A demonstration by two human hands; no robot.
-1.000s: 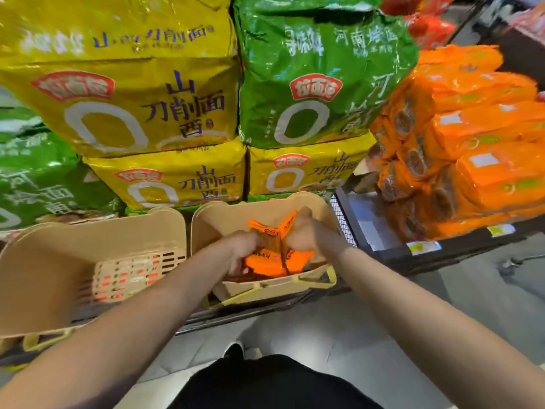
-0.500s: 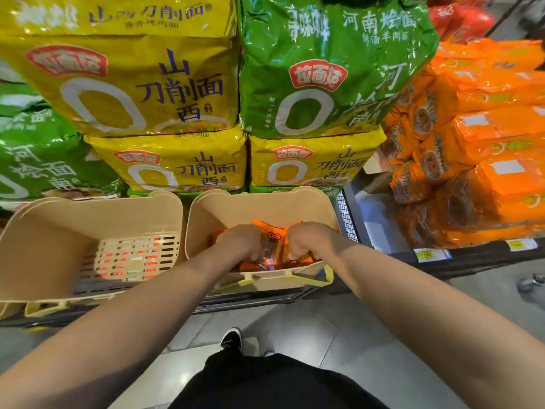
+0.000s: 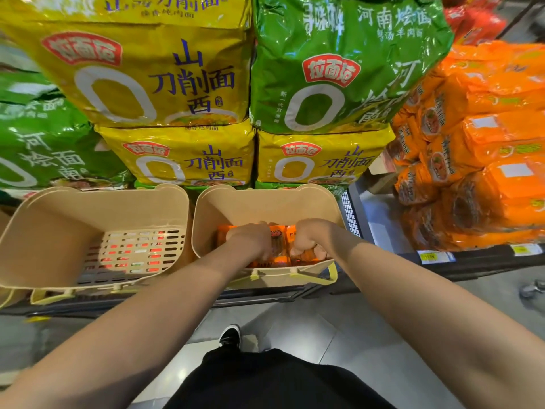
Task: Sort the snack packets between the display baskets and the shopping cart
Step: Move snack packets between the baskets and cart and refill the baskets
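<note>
Two beige display baskets stand side by side on a low shelf. Both my hands reach down into the right basket (image 3: 265, 202), where orange snack packets (image 3: 278, 246) lie on its floor. My left hand (image 3: 250, 242) has its fingers curled over the packets on the left. My right hand (image 3: 309, 236) grips the packets on the right, knuckles up. The fingertips of both hands are hidden among the packets. The left basket (image 3: 53, 231) holds nothing; its slotted floor shows.
Big yellow noodle bags (image 3: 165, 75) and green noodle bags (image 3: 339, 69) are stacked right behind the baskets. Orange noodle packs (image 3: 486, 149) fill the shelf to the right. Grey floor tiles and my black shoe (image 3: 230, 335) lie below.
Both hands have gone down from rim height to the floor of the right basket, carrying the orange packets, which now lie flat at the bottom.
</note>
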